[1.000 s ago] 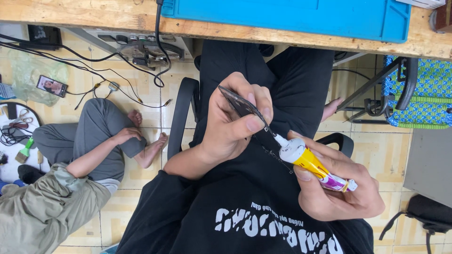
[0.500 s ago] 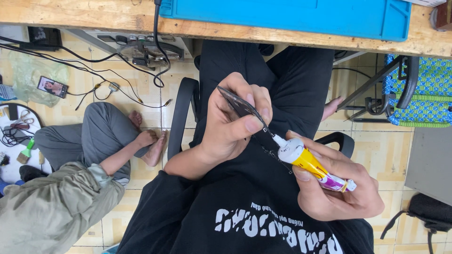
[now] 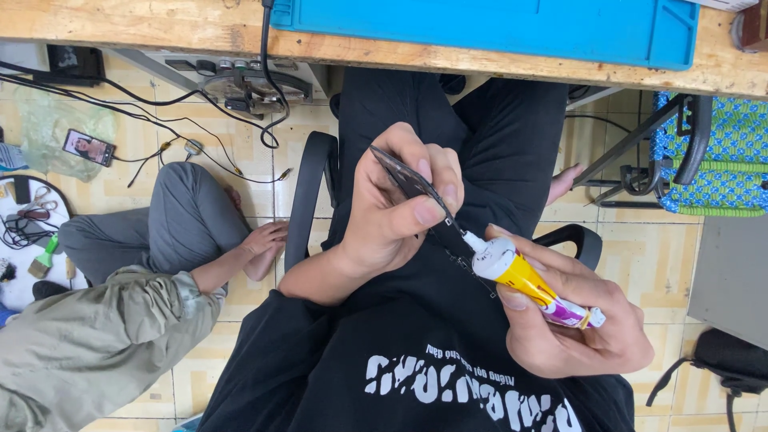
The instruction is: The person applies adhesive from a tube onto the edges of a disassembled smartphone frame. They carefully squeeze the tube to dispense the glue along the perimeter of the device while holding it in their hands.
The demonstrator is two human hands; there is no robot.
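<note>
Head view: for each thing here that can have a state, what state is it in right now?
Left hand: shut on the thin dark part, pinched edge-on.
Thin dark part: held tilted above the lap.
Right hand: shut on the glue tube.
Glue tube: uncapped, nozzle tip at the part's lower edge.
Phone on the floor: screen lit.
Person on the floor: seated, hand on a foot.

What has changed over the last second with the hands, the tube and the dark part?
Very little. The person sitting on the floor drew their knee and hand slightly inward. The left hand still pinches the thin dark part, and the right hand still holds the yellow tube with its nozzle at the part's edge. Nothing was taken up or let go.
</note>
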